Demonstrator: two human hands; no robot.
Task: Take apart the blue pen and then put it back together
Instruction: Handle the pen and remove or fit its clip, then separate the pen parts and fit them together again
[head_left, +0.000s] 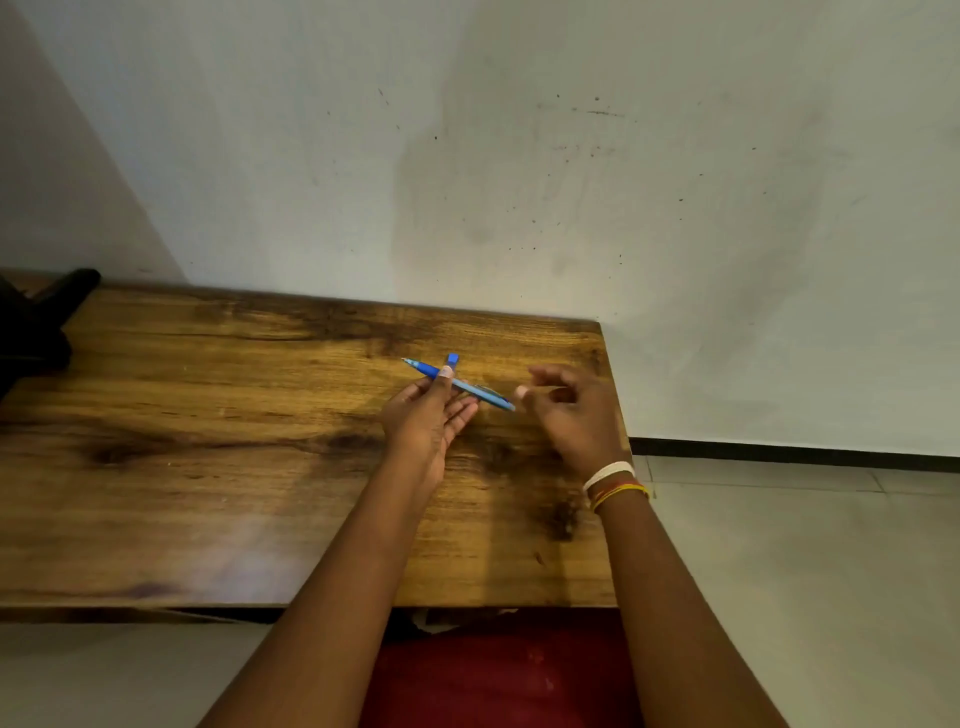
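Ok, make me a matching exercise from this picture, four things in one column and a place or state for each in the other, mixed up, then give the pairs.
Things
1. blue pen
2. right hand
3. bracelets
4. dark object

Places or states
A. at the table's far left edge
B. fingers curled, holding nothing, near the pen's end
C. pinched in the left hand
D. around the right wrist

Pairs: 1-C, 2-B, 3-D, 4-A
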